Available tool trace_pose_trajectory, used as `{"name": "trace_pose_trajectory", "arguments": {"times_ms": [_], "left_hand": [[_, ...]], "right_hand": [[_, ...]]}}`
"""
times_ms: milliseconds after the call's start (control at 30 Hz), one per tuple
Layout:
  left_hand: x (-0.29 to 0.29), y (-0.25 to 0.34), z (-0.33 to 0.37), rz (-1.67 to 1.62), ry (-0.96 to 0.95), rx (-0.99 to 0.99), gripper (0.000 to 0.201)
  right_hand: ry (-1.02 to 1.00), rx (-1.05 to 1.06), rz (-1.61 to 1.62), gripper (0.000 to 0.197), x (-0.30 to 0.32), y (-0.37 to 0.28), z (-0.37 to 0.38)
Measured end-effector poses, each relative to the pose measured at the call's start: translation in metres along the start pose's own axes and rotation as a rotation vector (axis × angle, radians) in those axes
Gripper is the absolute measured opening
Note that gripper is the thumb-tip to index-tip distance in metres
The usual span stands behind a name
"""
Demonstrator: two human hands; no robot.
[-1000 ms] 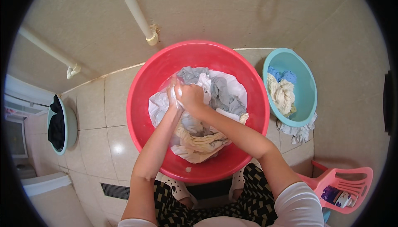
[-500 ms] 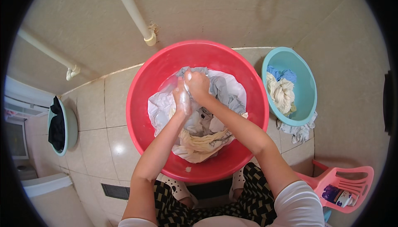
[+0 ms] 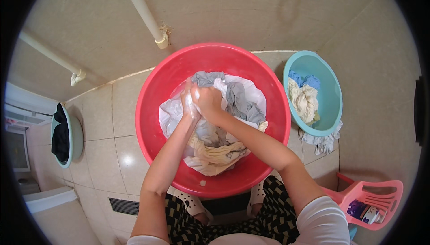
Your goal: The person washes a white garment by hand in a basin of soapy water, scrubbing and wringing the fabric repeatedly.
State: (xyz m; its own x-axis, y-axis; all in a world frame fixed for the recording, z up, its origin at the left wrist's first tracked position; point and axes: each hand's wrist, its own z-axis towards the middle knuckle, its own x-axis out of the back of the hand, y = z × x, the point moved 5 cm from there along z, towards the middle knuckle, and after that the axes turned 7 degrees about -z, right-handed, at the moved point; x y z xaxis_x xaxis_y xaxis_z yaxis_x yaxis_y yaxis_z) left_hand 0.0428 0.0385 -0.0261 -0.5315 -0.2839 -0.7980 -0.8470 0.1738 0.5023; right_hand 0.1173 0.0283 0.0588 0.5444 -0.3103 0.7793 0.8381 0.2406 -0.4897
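In front of me stands a big red basin (image 3: 148, 110) with wet laundry in it. My left hand (image 3: 190, 104) and my right hand (image 3: 208, 103) press together over the laundry, fingers closed, with white suds between them. They grip a wet white cloth (image 3: 220, 85), part of which sticks up beside my right knuckles; most of it is hidden by the hands. Around them lie a grey cloth (image 3: 244, 99), a white garment (image 3: 170, 115) and a cream cloth with dark marks (image 3: 215, 157).
At the right, a light-blue basin (image 3: 331, 106) holds cream and blue cloths, with a pale cloth (image 3: 326, 144) by its base. A pink plastic chair (image 3: 394, 191) bears a packet. Far left is a basin (image 3: 77, 139) with black cloth (image 3: 60, 139). A floor drain grate (image 3: 124, 206) lies lower left.
Both hands have shifted slightly left and down while staying pressed together. A bit of white cloth now shows above my right hand. The basins and chair have not moved.
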Motion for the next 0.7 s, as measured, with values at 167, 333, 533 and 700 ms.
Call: {"name": "trace_pose_trajectory", "arguments": {"times_ms": [167,333,533,700], "left_hand": [[-0.034,-0.013,-0.023,0.146,0.109,-0.013,0.038],[-0.031,-0.017,-0.024,0.241,0.072,-0.071,0.042],[-0.023,-0.012,-0.013,0.16,0.129,-0.076,0.031],[-0.003,0.014,0.003,0.336,0.114,-0.185,0.047]], "right_hand": [[-0.003,-0.179,-0.03,0.048,-0.015,0.039,0.026],[-0.051,-0.297,0.096,0.047,-0.022,0.055,0.026],[-0.039,-0.175,0.051,0.044,-0.019,0.036,0.006],[0.053,0.155,0.07,0.038,-0.003,-0.008,-0.027]]}}
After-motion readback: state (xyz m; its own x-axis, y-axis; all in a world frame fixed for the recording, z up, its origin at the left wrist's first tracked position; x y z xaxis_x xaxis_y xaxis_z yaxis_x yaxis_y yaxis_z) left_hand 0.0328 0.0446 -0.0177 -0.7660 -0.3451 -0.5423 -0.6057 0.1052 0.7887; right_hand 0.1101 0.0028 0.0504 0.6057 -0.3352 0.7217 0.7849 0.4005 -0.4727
